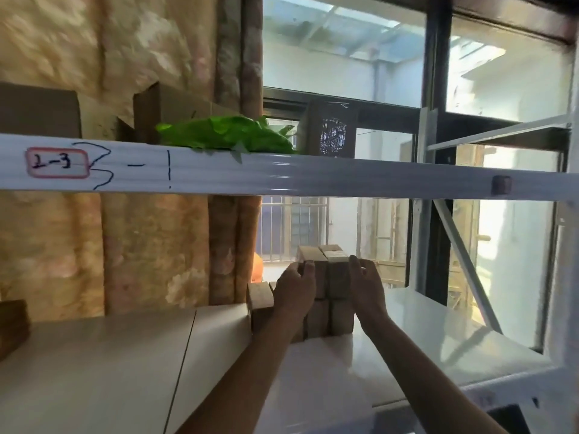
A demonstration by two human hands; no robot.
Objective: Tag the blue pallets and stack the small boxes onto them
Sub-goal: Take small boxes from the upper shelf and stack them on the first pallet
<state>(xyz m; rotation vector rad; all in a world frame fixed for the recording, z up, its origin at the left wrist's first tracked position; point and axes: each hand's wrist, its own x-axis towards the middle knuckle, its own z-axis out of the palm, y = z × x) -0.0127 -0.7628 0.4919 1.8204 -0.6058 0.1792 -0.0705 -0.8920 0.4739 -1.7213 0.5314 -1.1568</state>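
A stack of small brown cardboard boxes stands two layers high on the white shelf board, near the back. My left hand presses against the stack's left side at the upper layer. My right hand grips the right side of the same layer. Both hands clasp the upper boxes between them. One more small box sits just left of the stack, partly behind my left wrist. No blue pallet is in view.
The white shelf beam above carries a "2-3" label and handwritten marks. Green crumpled plastic and larger cartons lie on the upper shelf. A brown box edge shows at far left. A window is behind.
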